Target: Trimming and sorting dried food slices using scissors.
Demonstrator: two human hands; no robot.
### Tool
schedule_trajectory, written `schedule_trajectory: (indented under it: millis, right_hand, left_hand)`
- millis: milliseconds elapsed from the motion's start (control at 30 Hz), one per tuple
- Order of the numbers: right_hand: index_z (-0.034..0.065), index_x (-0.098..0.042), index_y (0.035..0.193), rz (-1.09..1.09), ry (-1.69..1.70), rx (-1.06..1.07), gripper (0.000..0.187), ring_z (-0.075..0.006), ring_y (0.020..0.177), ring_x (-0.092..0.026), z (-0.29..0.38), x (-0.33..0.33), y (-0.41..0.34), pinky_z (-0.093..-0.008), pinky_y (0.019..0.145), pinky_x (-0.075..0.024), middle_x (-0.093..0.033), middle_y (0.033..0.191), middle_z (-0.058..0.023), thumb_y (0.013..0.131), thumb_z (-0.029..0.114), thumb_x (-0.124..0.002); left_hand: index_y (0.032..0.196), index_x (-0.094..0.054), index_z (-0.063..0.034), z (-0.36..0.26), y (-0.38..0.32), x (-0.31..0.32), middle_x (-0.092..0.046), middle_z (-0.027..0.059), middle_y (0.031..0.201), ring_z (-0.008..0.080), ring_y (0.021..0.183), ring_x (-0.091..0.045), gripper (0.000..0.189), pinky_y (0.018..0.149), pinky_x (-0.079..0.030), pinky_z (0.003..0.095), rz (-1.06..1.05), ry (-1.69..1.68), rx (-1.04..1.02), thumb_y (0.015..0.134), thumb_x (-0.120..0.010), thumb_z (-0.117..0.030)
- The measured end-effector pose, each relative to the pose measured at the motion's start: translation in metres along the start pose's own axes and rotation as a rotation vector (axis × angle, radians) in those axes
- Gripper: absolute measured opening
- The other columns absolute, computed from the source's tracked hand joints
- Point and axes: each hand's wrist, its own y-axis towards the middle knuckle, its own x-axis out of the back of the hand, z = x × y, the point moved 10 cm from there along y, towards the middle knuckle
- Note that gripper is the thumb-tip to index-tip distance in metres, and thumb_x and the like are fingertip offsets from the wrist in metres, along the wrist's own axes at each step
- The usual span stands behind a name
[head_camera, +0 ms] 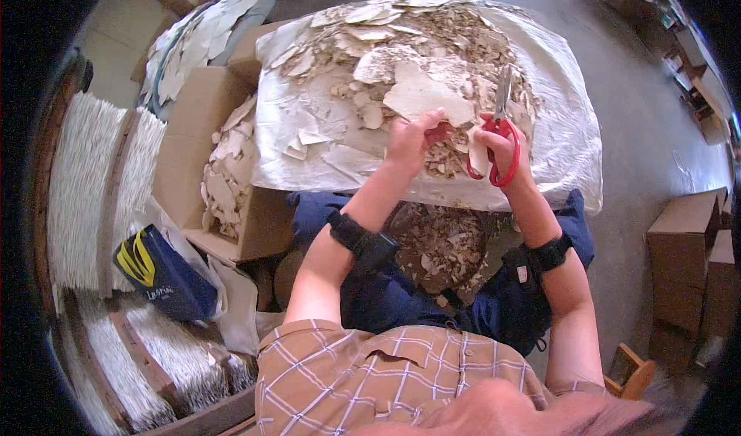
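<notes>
My left hand (414,137) pinches the lower edge of a large pale flat flake (425,94) with a ragged outline. In my right hand (502,146) is a pair of red-handled scissors (505,97), blades pointing away from me; whether the blades are parted is hard to tell. A small pale strip (479,153) also sits in my right hand beside the handles. Beneath both hands, a heap of pale flakes and brown crumbs (480,48) covers much of a white cloth (558,111). Its material cannot be settled from here.
At the left stands an open cardboard box (191,146) with similar flakes (223,195). Behind it is a round tray (263,1) of pale sheets. A dark blue bag (168,274) rests against stacked white sheets (81,192). Scraps fill a round container (437,245) between my knees. Cardboard boxes (677,262) stand right.
</notes>
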Motion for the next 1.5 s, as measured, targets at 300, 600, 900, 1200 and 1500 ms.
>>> schedule_trajectory:
  millis: [300,600,900,1200,1500]
  right_hand:
    - [-0.0007,-0.049,0.106,-0.017,0.127,-0.046,0.04,-0.0144,0.06,-0.053,-0.001,0.024,0.0,-0.0263,0.05,-0.0434,-0.053,0.077,-0.0054,0.067,0.006,-0.056]
    - [-0.0029,-0.048,0.106,-0.066,0.14,0.017,0.043,-0.0154,0.066,-0.053,0.007,0.063,-0.012,-0.0267,0.055,-0.0437,-0.05,0.075,-0.0045,0.064,0.006,-0.055]
    - [0.0,-0.051,0.104,-0.209,0.328,0.109,0.039,-0.0128,0.071,-0.05,-0.015,0.054,0.005,-0.0247,0.063,-0.0419,-0.05,0.08,-0.003,0.066,0.004,-0.059]
    - [0.0004,-0.051,0.1,-0.276,0.255,0.285,0.034,-0.0136,0.075,-0.053,0.009,0.052,-0.012,-0.0249,0.067,-0.0438,-0.053,0.082,-0.0043,0.068,0.004,-0.06]
    - [0.0019,-0.052,0.098,0.009,-0.014,0.224,0.029,-0.0113,0.068,-0.053,0.019,0.016,-0.029,-0.0219,0.06,-0.0434,-0.055,0.078,-0.0034,0.07,0.001,-0.059]
  left_hand:
    - [0.084,-0.057,0.001,-0.01,0.003,0.03,-0.06,0.0087,0.078,0.0174,0.067,-0.059,0.011,0.058,-0.05,0.0282,-0.143,-0.187,0.022,0.076,-0.057,-0.006]
    - [0.091,-0.054,-0.0012,-0.057,-0.007,0.187,-0.059,0.0096,0.078,0.0218,0.07,-0.06,0.014,0.064,-0.052,0.0325,-0.534,-0.388,-0.287,0.078,-0.054,-0.007]
    - [0.095,-0.052,-0.0045,-0.02,-0.018,0.075,-0.059,0.0066,0.088,0.0175,0.077,-0.058,0.021,0.068,-0.049,0.0302,-0.051,0.256,0.006,0.086,-0.049,-0.024]
    - [0.095,-0.056,-0.0034,0.041,-0.036,-0.053,-0.059,0.0008,0.079,0.0063,0.069,-0.054,0.022,0.057,-0.043,0.0196,0.281,0.528,0.002,0.081,-0.059,-0.02]
    - [0.091,-0.053,-0.0019,0.008,-0.013,-0.032,-0.058,0.0058,0.082,0.0093,0.067,-0.057,0.012,0.06,-0.051,0.023,0.093,0.143,-0.066,0.083,-0.054,-0.011]
